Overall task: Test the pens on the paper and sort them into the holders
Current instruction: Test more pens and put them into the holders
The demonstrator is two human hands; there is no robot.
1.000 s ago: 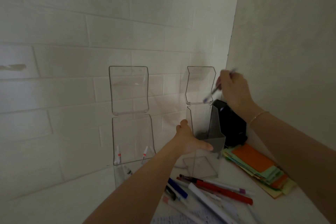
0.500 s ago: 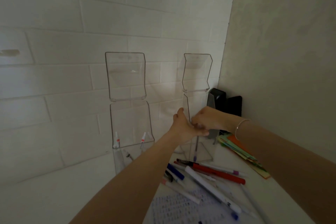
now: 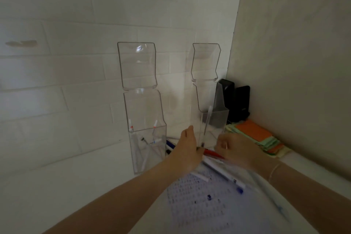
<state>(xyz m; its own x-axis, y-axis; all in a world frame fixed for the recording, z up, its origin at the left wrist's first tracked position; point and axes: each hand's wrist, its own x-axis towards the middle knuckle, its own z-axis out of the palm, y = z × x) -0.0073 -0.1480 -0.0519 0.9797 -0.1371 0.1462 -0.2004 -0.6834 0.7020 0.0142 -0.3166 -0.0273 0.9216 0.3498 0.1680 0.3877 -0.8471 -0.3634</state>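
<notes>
Resting left hand on clear acrylic holder | right hand blurred, grip unclear

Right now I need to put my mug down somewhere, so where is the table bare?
Bare: the table left of the left holder, along the brick wall. Crowded: the pens and paper by both hands, the coloured notes at right.

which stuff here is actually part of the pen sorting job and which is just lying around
Part of the job:
left holder with several pens in it
right holder with one pen standing in it
loose pens on the desk
test paper with marks
left hand and right hand by the right holder

Just lying about:
coloured paper stack
black objects in the corner
</notes>
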